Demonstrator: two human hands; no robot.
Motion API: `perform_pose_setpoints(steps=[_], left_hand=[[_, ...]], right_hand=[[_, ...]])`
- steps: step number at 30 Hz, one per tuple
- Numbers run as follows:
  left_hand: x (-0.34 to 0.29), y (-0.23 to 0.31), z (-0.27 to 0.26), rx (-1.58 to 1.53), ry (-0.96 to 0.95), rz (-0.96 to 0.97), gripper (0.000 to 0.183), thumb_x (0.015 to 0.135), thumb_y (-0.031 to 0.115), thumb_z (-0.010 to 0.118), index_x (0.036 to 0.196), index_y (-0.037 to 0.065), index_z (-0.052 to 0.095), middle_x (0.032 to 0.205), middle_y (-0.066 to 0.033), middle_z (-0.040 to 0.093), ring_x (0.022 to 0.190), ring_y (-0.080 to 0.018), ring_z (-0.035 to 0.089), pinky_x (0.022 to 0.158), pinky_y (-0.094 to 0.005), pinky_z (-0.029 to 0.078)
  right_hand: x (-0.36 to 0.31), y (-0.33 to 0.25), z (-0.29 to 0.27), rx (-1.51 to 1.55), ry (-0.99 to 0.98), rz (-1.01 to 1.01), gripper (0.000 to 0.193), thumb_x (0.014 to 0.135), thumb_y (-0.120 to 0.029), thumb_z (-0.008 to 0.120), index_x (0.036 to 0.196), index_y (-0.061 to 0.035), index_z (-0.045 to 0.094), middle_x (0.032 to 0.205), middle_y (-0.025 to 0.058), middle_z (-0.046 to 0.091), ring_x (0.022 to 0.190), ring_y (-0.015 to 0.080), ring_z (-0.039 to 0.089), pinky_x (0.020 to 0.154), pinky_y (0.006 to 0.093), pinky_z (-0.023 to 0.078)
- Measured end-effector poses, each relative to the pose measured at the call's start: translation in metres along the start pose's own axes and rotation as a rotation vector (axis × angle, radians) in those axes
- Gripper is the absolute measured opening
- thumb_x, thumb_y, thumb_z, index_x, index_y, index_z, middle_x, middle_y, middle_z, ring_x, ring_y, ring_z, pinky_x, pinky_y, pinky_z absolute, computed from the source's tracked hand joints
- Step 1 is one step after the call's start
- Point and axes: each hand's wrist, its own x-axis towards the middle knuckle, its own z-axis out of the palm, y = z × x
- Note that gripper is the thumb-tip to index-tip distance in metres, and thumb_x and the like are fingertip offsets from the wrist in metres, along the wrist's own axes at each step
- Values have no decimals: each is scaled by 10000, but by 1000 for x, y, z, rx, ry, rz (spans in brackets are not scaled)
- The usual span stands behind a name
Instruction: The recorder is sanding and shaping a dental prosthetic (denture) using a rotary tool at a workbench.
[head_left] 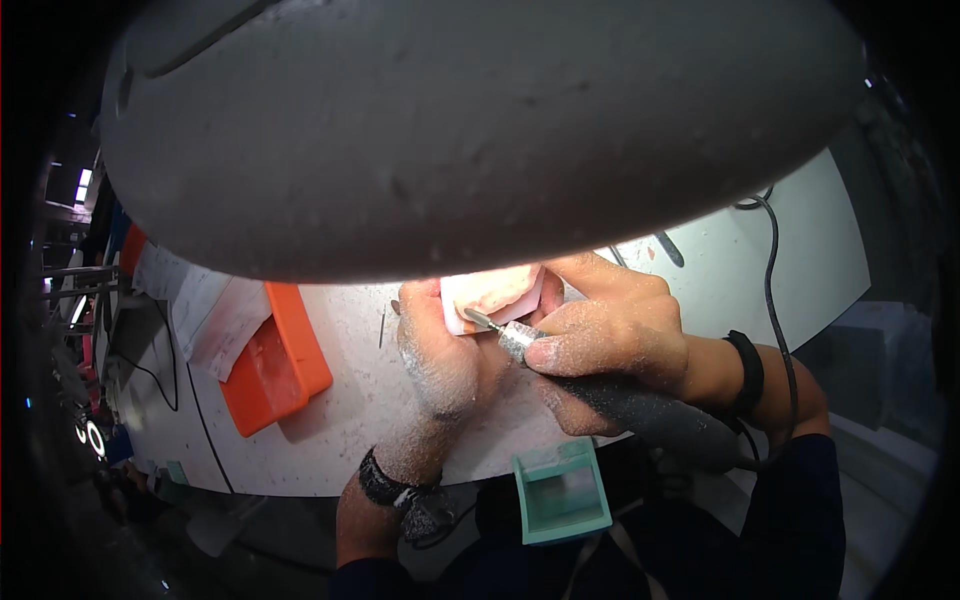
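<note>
Under the lamp, my left hand is closed around a white plaster dental model, whose upper part is pinkish in the glare. My right hand grips a dark rotary handpiece with a metal nose. Its grey tapered bur meets the model's near edge; whether it touches cannot be made out for certain. Fingertips of my right hand rest by the model's right side. White dust coats both hands and the handpiece. The lamp hides the model's far side.
A big grey lamp head hangs low over the work. On the left is an orange bin with papers on it. A green tray sits at the table's front edge. A black cord runs along my right arm. A dark-handled tool lies behind.
</note>
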Motion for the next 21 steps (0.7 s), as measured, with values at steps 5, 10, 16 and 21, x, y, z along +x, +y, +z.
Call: perform_pose_setpoints(steps=[5,10,16,21], left_hand=[[2,-3,15,309,352,5,507,986,386,251,1363,72,379,1260,-196,525,1180,-283,519,1027,-414,399],[1,-2,15,327,415,-8,519,985,396,222,1365,74,365,1242,-214,532,1171,-300,526,1014,-426,413],[3,-3,15,321,368,2,535,976,421,214,1365,85,362,1238,-224,532,1171,-317,521,1007,-437,420],[3,-2,17,328,368,-5,538,973,428,208,1361,87,358,1224,-224,540,1166,-312,521,998,-435,426]], right_hand=[[-3,-2,-6,-64,-127,-57,237,642,-63,741,853,-18,642,936,263,646,1116,488,572,945,602,439],[-2,0,-2,-26,-70,-47,211,658,-74,739,832,-24,631,883,241,649,1115,498,568,951,614,424],[-1,0,-5,-5,-86,-82,219,657,-3,726,836,-16,599,858,238,655,1117,498,567,954,623,413],[-5,2,3,54,3,-43,197,679,-32,722,837,-19,604,827,218,659,1119,494,568,949,633,412]])
